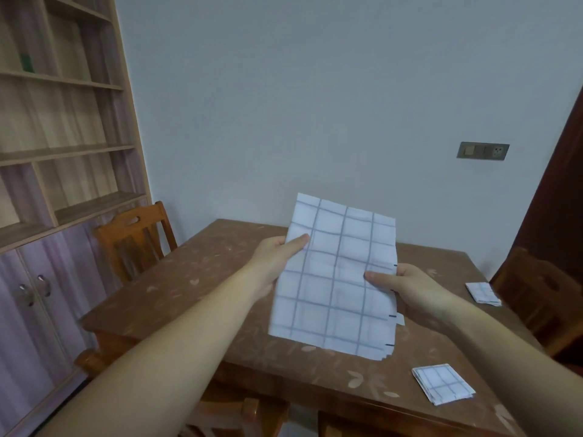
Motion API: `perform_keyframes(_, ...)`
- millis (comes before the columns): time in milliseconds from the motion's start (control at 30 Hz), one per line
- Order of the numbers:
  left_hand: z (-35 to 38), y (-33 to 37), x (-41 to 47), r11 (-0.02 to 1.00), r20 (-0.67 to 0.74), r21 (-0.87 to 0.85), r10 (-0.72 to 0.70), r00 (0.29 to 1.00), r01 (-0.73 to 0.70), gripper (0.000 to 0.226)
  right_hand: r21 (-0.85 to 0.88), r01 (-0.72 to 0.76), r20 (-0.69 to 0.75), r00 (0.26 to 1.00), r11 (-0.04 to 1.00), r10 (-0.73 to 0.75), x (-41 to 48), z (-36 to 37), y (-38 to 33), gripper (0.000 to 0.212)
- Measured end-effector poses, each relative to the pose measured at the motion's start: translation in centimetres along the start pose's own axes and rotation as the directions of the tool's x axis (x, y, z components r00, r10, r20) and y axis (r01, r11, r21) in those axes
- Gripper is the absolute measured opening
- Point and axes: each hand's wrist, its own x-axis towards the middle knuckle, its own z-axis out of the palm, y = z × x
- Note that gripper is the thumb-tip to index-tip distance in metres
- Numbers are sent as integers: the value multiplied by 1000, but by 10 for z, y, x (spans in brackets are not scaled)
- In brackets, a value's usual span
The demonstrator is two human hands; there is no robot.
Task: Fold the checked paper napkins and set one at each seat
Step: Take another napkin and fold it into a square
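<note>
Holding a checked napkin [334,279] spread above the bench's [189,279] middle, pinching its side edges with the left hand [277,257] and right hand [407,288], ideally matching corners along the printed lines before creasing, with two folded napkins [443,384] lying at the bench's right edge.

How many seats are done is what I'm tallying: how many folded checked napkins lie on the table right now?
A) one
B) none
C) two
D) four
C: one folded napkin lies near the near right corner of the table, a second folded napkin by its right edge; the left hand and right hand grip the unfolded napkins above it.
</note>
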Motion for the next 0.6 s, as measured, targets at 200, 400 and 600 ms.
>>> perform_keyframes(200,-6,-7,-6,984,104,158,-102,989,84,22,-69,-25,-79,997,997,20,3,-8,-4,24)
perform_keyframes(400,-12,-3,-8,968,114,224,-142,983,113,24,-54,-66,-46,997,996,64,4,-12,-4,26)
perform_keyframes(600,-16,-1,-8,978,170,178,-135,976,105,24,34,-75,-30,997,997,76,5,-17,-7,27)
